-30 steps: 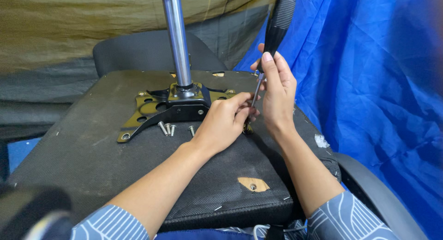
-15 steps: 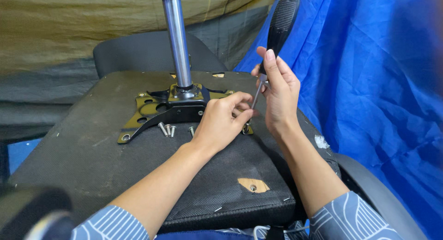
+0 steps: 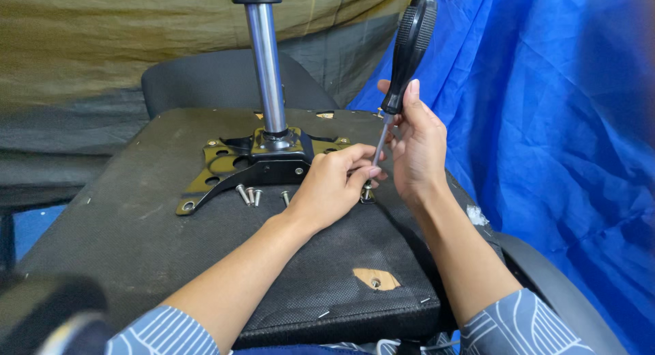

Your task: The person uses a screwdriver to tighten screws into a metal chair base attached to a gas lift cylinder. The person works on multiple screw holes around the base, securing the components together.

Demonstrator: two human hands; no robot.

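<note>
Our right hand (image 3: 417, 150) grips the black-handled screwdriver (image 3: 404, 61) low on its handle, shaft angled down to a screw at the right corner of the mounting plate (image 3: 232, 167). Our left hand (image 3: 334, 184) pinches closed around the shaft near its tip. Loose screws (image 3: 249, 193) lie on the upturned chair seat (image 3: 136, 211) (judging by those, several corners are not fastened).

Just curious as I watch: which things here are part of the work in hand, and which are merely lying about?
In use: screwdriver, right hand, left hand, metal plate, chair underside.
Lying about: loose screws, blue sheet, olive cloth.
</note>
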